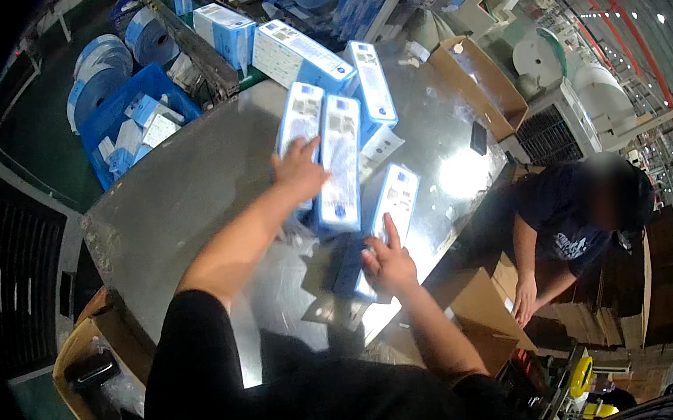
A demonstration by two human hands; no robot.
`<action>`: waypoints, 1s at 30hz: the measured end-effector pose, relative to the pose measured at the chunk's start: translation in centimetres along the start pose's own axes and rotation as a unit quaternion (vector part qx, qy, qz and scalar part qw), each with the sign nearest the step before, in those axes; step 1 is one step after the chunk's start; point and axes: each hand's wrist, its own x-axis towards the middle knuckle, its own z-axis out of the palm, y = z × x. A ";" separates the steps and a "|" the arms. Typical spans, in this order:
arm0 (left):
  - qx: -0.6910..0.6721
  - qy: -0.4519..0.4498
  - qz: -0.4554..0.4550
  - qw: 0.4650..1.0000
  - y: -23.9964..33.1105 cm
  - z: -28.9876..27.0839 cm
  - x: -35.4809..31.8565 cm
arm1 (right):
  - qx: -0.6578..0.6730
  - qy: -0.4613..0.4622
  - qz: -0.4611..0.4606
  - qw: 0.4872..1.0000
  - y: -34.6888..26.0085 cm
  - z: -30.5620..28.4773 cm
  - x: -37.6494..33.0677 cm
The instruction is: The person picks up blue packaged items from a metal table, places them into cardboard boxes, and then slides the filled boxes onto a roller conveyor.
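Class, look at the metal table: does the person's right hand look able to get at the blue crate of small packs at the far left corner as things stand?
Probably not without leaning. The right hand rests on a blue-and-white box at the near edge, while the blue crate sits beyond the table's far-left corner, and the left arm crosses between them.

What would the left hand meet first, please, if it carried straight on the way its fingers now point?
The left hand already rests on the upright blue-and-white boxes. Straight on, it would likely press into these, then the larger box beyond; depth is unclear.
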 end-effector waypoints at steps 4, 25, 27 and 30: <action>0.012 -0.015 0.093 0.995 1.9 1.6 -15.4 | 0.040 0.052 -0.191 0.979 1.4 0.7 -5.9; -0.550 -0.213 0.013 0.807 3.0 1.5 -26.2 | 0.597 -0.185 -0.014 0.781 9.7 -7.3 -12.1; -0.398 -0.197 0.089 0.891 8.1 1.2 -24.4 | 0.491 -0.111 -0.016 0.864 12.7 -11.9 -14.9; -0.721 -0.300 -0.004 0.625 13.6 5.8 -23.2 | 0.289 -0.018 -0.027 0.957 14.1 -21.0 -21.3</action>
